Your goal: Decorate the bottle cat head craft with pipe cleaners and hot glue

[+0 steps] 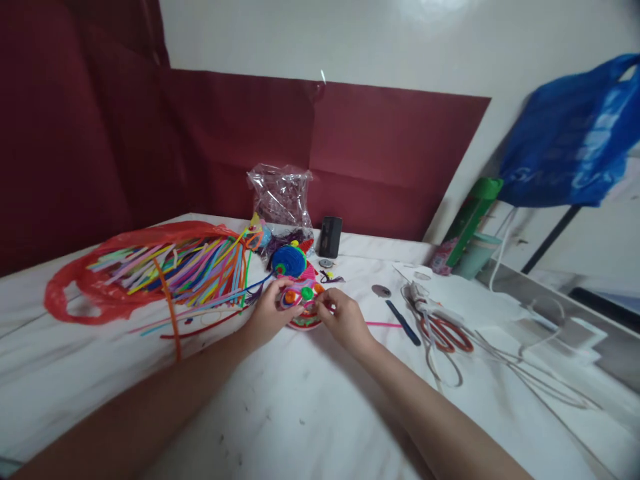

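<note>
Both my hands meet over a small round craft piece [305, 308] made of coiled pipe cleaners in pink, red, green and orange, lying on the white table [310, 413]. My left hand [270, 310] curls its fingers round the piece's left side. My right hand [343, 319] pinches its right edge with fingers closed. A blue coiled pipe-cleaner ball [289, 261] sits just behind the piece. A loose pink pipe cleaner [384, 325] lies to the right of my right hand.
A red plastic bag [90, 293] spilling several coloured pipe cleaners [190, 267] lies left. Behind stand a clear plastic bag [281, 197] and a small black device [330, 236]. Right: red-handled scissors [445, 333], a dark blue stick [403, 323], white cables [520, 360], a blue bag [570, 140].
</note>
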A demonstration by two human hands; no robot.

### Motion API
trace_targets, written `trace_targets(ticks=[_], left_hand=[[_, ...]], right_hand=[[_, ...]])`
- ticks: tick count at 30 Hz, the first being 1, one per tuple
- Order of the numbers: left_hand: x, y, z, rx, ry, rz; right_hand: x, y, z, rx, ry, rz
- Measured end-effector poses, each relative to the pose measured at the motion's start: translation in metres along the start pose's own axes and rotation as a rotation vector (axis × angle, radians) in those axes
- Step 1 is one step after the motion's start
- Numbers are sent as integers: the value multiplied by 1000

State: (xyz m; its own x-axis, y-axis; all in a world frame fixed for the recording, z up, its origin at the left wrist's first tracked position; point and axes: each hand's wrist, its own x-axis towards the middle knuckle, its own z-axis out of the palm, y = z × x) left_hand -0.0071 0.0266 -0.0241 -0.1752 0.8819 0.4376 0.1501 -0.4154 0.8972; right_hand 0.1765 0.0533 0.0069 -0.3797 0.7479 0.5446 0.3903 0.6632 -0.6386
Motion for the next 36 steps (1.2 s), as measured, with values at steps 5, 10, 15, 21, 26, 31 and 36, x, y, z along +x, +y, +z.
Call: trace_targets(ticks=[5,10,15,21,26,31,36], left_hand=[[-1,-2,0,-14,1,16],[-2,15,-3,282,195,228],[-7,41,-2,448,70,429],[-15,50,7,398,5,295],[-21,47,15,178,44,77],[-14,40,6,318,122,149],[11,23,-17,540,287,215]], right_hand=[[1,2,-1,3,-7,5],[7,2,-17,-27,-41,-103],[7,-7,-25,-50,-51,-279],[1,-12,-12,-54,-36,-398],[-5,-12,0,22,-66,-140],[-3,-10,0,87,-42,-19],[4,-2,-7,42,-5,-57]])
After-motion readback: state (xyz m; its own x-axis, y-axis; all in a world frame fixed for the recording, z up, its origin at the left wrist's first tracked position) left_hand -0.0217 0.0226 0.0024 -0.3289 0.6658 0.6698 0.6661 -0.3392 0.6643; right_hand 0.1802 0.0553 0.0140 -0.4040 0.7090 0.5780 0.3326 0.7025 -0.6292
